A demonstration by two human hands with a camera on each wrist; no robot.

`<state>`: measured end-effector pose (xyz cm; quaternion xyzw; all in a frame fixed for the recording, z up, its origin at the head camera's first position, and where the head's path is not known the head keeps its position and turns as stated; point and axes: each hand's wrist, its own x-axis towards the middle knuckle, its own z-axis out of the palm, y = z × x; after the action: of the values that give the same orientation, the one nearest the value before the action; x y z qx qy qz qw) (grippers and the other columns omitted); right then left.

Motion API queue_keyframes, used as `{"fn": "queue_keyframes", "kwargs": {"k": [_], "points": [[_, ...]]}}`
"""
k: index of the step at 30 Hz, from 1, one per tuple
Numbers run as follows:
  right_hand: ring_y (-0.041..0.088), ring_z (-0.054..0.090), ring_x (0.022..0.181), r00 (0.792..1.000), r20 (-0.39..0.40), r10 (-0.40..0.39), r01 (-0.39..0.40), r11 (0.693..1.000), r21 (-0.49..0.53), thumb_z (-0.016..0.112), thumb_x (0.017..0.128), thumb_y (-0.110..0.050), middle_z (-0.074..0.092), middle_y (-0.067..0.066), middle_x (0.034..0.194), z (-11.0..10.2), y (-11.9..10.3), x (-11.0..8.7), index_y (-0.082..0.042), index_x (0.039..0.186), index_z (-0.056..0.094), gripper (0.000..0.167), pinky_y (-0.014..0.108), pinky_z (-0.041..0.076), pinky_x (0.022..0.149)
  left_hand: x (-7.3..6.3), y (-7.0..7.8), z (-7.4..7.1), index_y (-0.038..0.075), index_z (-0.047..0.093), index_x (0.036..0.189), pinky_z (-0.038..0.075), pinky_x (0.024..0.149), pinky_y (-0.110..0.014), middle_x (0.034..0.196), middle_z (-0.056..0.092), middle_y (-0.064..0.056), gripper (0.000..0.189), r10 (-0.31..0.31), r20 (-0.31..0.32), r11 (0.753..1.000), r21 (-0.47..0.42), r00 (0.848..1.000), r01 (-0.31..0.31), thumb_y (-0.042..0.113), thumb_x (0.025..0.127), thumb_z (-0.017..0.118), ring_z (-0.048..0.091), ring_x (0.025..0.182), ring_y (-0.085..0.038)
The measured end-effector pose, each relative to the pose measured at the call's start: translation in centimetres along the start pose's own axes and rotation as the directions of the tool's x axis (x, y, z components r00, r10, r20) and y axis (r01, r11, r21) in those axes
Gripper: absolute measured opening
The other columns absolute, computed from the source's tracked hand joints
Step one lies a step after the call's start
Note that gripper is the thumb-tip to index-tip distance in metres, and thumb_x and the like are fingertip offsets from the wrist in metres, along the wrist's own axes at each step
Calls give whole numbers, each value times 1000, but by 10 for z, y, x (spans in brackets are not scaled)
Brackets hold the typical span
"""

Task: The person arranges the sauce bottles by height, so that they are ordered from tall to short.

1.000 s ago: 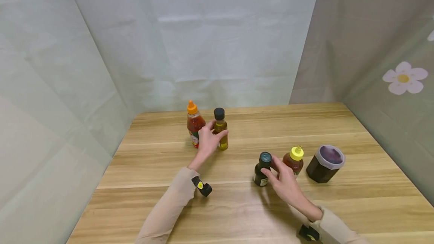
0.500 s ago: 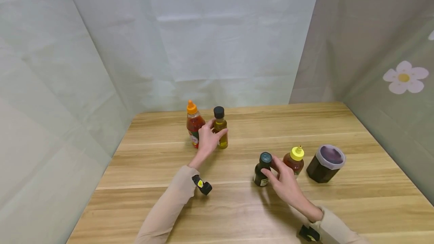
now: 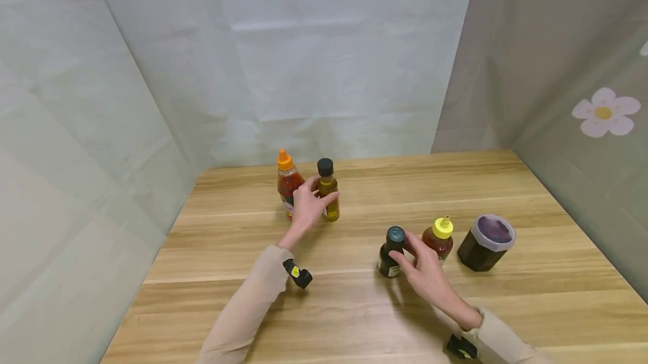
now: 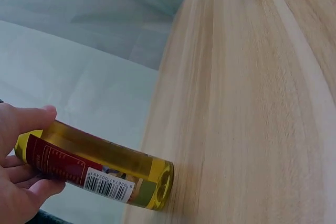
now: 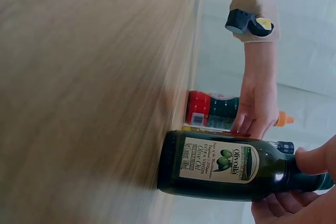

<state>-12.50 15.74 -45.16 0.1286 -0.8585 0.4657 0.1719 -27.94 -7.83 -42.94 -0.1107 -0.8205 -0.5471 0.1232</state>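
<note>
My left hand [image 3: 307, 206] grips a slim bottle of yellow oil [image 3: 332, 211] with a black cap, thumb and fingers round its upper body. In the left wrist view this oil bottle [image 4: 100, 166] shows a barcode label; whether its base touches the table I cannot tell. Beside it, partly behind the hand, stands a red sauce squeeze bottle [image 3: 289, 183] with an orange nozzle cap. My right hand [image 3: 427, 271] holds a dark green olive oil bottle [image 3: 388, 264] by the neck, upright. The right wrist view shows the olive oil bottle's [image 5: 220, 163] cream label.
Just behind the right fingers is a smaller red-brown squeeze bottle [image 3: 438, 244] with a yellow cap. Right of it stands a dark faceted jar [image 3: 478, 251] with a pale-rimmed lid. The wooden table [image 3: 228, 240] meets hanging cloth [image 3: 334, 71] at the back and sides.
The head view has shifted slightly. My left hand and the yellow oil bottle appear a touch farther left and up. The right hand keeps its grip on the olive oil bottle, without visible motion.
</note>
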Motion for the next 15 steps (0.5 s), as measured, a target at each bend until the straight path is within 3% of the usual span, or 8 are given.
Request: {"fn": "queue_keyframes", "kwargs": {"k": [10,15], "points": [[30,65,110,1000,3,10,-10,1000,14,70,87,-6,70,12,116,1,-1,-1,-7,121,59,35,40,56,89,0,0,-4,-2,57,124,58,88,-42,117,67,-22,56,15,0,998,55,1000,-15,18,77,82,66,108,-32],[27,64,112,1000,11,25,-25,1000,19,69,87,-7,69,11,117,0,-1,-2,-8,122,59,36,33,56,91,-1,1,-4,-3,57,124,57,89,-43,119,66,-22,56,7,9,999,53,1000,-7,17,78,82,66,109,-33]]}}
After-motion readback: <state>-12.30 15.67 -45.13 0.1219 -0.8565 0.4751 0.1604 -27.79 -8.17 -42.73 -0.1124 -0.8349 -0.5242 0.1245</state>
